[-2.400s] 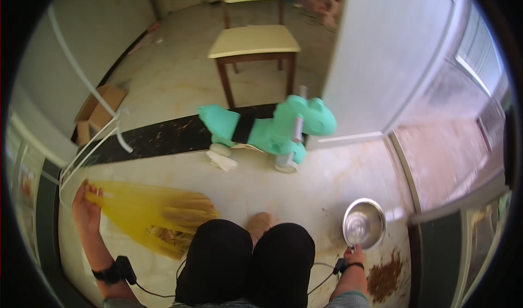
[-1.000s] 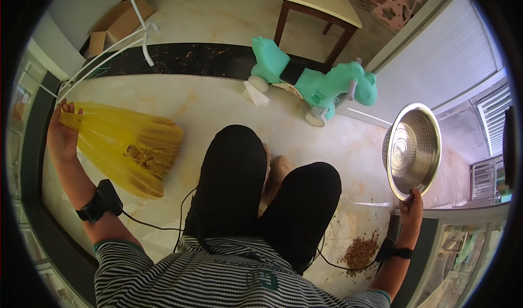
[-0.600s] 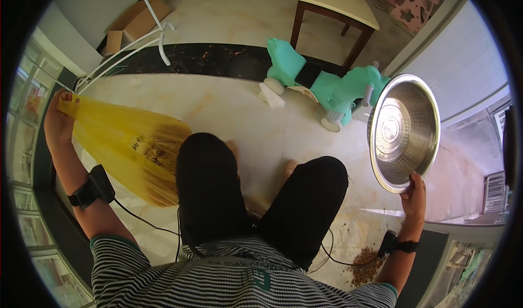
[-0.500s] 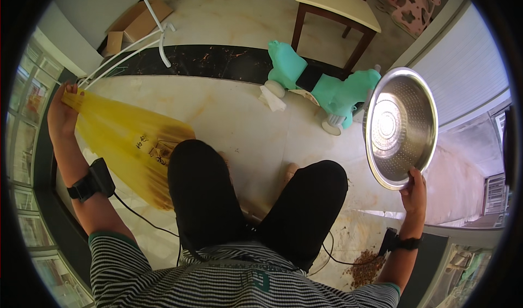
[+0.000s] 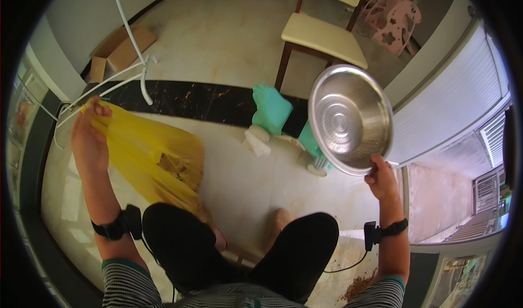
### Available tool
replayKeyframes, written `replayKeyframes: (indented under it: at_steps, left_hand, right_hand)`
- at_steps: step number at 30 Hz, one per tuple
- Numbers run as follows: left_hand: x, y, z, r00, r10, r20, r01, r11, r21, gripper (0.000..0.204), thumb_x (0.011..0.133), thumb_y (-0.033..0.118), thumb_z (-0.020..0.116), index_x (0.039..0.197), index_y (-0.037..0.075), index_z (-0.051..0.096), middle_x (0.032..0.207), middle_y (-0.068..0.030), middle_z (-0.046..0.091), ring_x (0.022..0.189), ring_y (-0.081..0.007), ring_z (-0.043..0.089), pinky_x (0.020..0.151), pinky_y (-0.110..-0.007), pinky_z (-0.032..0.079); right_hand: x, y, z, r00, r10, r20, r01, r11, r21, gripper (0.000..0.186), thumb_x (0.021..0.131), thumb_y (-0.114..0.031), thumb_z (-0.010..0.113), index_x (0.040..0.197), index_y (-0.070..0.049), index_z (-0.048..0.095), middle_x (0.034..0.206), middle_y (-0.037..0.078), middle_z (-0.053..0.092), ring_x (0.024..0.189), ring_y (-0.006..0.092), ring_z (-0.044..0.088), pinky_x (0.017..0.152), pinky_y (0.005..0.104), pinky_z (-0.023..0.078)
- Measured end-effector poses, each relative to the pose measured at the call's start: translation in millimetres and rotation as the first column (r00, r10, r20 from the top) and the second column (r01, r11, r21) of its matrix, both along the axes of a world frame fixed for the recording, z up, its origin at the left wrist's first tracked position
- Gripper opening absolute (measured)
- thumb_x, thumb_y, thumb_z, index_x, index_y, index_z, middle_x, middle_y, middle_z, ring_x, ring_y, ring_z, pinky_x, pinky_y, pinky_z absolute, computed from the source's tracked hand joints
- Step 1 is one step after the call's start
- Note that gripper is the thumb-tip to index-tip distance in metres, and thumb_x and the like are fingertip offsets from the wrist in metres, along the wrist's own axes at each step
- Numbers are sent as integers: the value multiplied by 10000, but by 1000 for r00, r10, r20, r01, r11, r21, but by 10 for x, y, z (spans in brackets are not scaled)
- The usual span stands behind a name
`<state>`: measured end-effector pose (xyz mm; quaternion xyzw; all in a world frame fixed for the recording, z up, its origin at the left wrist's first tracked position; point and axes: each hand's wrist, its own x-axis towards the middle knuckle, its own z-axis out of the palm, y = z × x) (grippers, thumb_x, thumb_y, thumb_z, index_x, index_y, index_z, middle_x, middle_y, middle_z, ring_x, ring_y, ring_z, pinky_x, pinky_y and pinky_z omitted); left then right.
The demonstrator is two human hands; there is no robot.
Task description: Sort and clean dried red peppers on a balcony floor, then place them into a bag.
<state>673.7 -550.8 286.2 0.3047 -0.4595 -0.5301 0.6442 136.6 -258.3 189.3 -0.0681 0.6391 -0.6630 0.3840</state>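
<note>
At the left, my left hand (image 5: 91, 136) grips the gathered top of a yellow plastic bag (image 5: 147, 150). The bag slants down toward my left knee, and something brownish shows through its lower part. My right hand (image 5: 383, 178) pinches the near rim of a metal colander (image 5: 351, 120), thumb inside the rim. The colander is tilted so that its inside faces me; no contents show in it. Behind the colander, partly hidden by it, is a green ride-on toy (image 5: 271, 110) on the floor.
A cream-seated chair (image 5: 325, 38) stands beyond the toy, with a pink rocking horse (image 5: 395, 24) behind it. White metal tubing (image 5: 143, 82) and an opened cardboard box (image 5: 124, 49) are at far left. Brown crumbs (image 5: 359, 287) lie scattered by my right elbow. White paper (image 5: 257, 143) lies near the toy.
The colander has moved left and now covers part of the green toy. My left hand has shifted right and slightly down with the bag. The view has tilted up, showing more of the chair.
</note>
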Motion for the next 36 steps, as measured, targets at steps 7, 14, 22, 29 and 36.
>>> replayKeyframes:
  at_steps: [7, 14, 22, 29, 36]
  left_hand:
    - [-945, 80, -609, 975, -143, 170, 119, 982, 144, 303, 985, 275, 571, 1083, -6, 625, 754, -46, 594, 670, -109, 492, 675, -267, 455]
    - [-1258, -19, -1049, 736, -674, 63, 558, 657, 507, 519, 966, 453, 563, 1239, 12, 546, 1120, -89, 641, 683, -98, 534, 674, -283, 495]
    - [-1430, 69, -1314, 786, -616, -47, 486, 569, 663, 462, 905, 150, 653, 1292, -42, 488, 1197, -169, 605, 1089, -251, 602, 955, -382, 500]
    - [-917, -58, -1335, 955, -239, -175, 295, 716, 633, 385, 945, 121, 580, 1294, -18, 495, 1266, -131, 576, 1156, -235, 563, 985, -378, 475]
    - [-959, -190, -1574, 982, 27, -187, 89, 806, 585, 357, 962, 120, 568, 1293, 6, 498, 1287, -68, 559, 1164, -186, 542, 1026, -335, 421]
  right_hand:
    - [-45, -640, 176, 964, 255, -77, -249, 965, 84, 240, 872, -198, 655, 694, -86, 540, 603, -18, 450, 472, 95, 379, 413, 245, 306]
    - [501, -1295, 201, 844, 503, -189, -456, 856, 244, 295, 869, -254, 667, 769, 21, 633, 623, 23, 548, 503, 106, 488, 450, 252, 375]
    - [707, -1386, 187, 654, 730, -199, -681, 683, 265, 365, 911, -320, 628, 927, 43, 664, 737, 44, 620, 608, 114, 567, 542, 255, 466]
    - [-85, -1349, -254, 686, 617, -386, -514, 786, 343, 429, 955, -369, 586, 1187, -10, 624, 1014, 102, 688, 794, 137, 639, 668, 251, 515]
    - [-430, -1724, -1241, -268, 773, -575, -33, 589, 807, 189, 845, -197, 652, 1006, -112, 701, 1020, 79, 665, 1014, 253, 602, 885, 369, 478]
